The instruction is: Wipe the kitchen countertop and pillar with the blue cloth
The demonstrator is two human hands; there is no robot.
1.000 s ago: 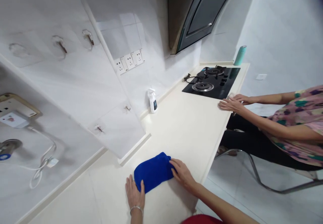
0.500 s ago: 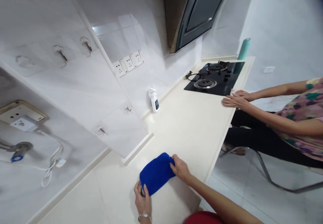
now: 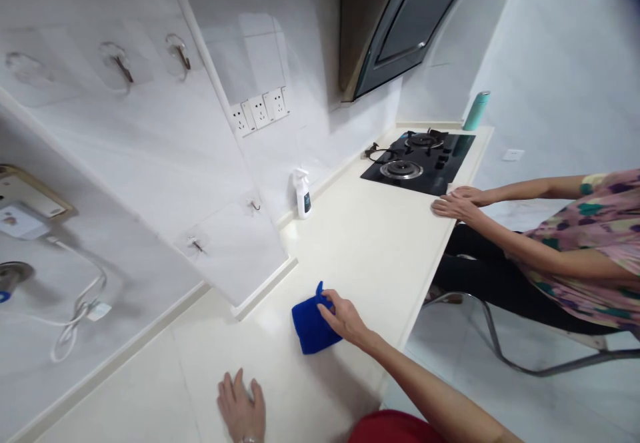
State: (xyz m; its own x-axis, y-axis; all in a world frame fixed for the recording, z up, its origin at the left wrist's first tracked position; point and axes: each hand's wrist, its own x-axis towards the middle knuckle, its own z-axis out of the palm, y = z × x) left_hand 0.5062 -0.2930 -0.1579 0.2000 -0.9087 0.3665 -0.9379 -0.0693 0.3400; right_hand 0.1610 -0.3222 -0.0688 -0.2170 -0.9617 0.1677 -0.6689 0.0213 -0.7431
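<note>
The blue cloth (image 3: 314, 330) is being handled on the pale desk (image 3: 370, 243), and from its compact shape it is judged that a folding step is in hand. The upper edge of the cloth is gripped between the thumb and fingers of the right hand (image 3: 346, 320), and a small tip is raised beside these fingers. The left hand (image 3: 243, 406) is held open, with the fingers spread, apart from the cloth; whether the desk is touched by it cannot be told. For the next move, a light pinch seems to be called for, so that the raised tip can be laid flat without the layers being pulled open; the lower edge could be steadied by the left hand.

Compared with the earlier frame, the cloth has become shorter, and its left part is no longer stretched out. There, both ends were held, one by each hand; now the left end has been released, and the left hand has been moved away, lower and to the left.

Farther along the desk, a white spray bottle (image 3: 303, 196) is placed near the wall, and the hands of another person (image 3: 459, 206) are rested at the edge, near the black stove (image 3: 430, 180).
</note>
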